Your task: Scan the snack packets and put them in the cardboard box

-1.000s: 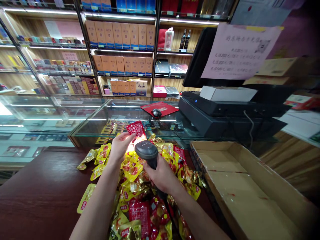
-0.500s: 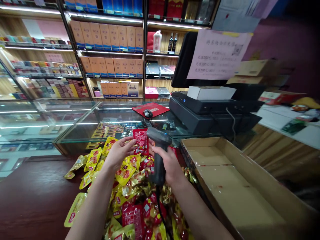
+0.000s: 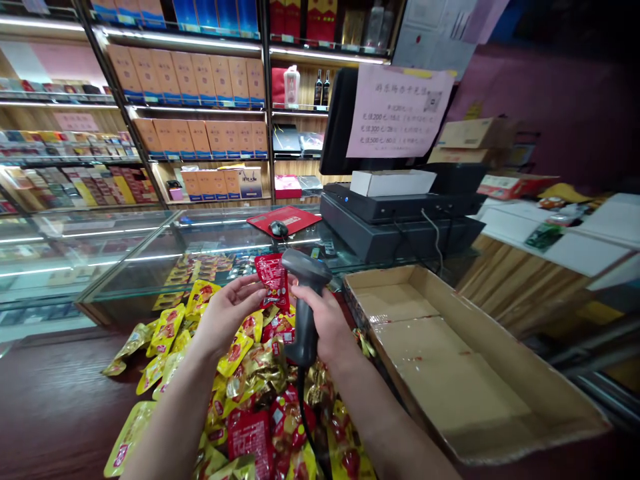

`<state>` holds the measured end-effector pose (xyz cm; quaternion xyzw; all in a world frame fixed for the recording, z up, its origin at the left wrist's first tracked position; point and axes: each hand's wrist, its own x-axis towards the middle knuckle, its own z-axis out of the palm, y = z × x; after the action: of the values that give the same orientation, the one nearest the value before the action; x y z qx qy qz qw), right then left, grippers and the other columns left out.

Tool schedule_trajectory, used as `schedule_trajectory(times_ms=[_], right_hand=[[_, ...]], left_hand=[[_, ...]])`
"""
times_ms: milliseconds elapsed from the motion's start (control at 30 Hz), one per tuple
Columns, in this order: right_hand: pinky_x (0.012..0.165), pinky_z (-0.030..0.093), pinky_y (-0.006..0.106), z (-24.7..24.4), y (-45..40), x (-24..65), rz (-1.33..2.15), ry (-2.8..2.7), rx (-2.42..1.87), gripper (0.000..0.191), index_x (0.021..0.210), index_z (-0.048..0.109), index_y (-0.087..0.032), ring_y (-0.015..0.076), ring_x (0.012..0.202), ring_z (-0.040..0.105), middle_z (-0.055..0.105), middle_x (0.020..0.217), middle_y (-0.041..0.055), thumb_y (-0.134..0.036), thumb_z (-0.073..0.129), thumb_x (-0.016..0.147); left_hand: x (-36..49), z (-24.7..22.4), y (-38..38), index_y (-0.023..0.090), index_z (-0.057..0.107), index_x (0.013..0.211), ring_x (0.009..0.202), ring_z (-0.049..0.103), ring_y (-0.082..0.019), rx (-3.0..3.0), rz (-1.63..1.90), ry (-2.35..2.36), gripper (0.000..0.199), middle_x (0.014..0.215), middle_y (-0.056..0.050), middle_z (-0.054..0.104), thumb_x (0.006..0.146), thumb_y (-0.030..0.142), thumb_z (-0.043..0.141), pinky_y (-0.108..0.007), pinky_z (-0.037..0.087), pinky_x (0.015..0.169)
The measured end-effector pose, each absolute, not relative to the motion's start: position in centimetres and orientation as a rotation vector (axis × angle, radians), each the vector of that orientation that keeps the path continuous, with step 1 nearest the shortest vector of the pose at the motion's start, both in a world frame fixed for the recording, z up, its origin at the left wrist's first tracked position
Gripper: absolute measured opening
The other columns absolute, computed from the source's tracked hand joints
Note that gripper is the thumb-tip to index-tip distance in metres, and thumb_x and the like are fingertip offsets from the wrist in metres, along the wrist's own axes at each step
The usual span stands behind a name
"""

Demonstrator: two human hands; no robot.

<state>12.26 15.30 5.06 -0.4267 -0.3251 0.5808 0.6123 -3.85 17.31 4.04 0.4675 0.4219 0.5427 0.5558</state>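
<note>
Packet [image 3: 271, 275] in red sits near the frame's centre, its edge pinched between my left hand's [image 3: 227, 312] fingers, while my right hand [image 3: 331, 325] grips a dark scanner [image 3: 305, 330] beside it, above heaped packets [image 3: 250, 373], a cardboard tray [image 3: 450, 373] lower right.

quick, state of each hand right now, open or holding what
Left hand: closed on the edge of a red packet, thumb in front.
Right hand: closed around a dark handheld scanner.
</note>
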Motion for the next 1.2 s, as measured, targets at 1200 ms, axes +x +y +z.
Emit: schedule_trajectory(times_ms=[1200], right_hand=[[0.036, 0.033, 0.023, 6.1, 2.4, 44.6, 0.763, -0.484, -1.541, 0.020, 0.067, 0.058, -0.017, 0.0111, 0.036, 0.043, 0.048, 0.040, -0.0057, -0.028, 0.072, 0.059]], left_hand=[[16.8, -0.1, 14.0, 0.018, 0.061, 0.104, 0.053, 0.065, -0.018, 1.751, 0.589, 1.232, 0.049, 0.095, -0.012, 0.070, 0.062, 0.041, 0.074, -0.023, 0.046, 0.044]])
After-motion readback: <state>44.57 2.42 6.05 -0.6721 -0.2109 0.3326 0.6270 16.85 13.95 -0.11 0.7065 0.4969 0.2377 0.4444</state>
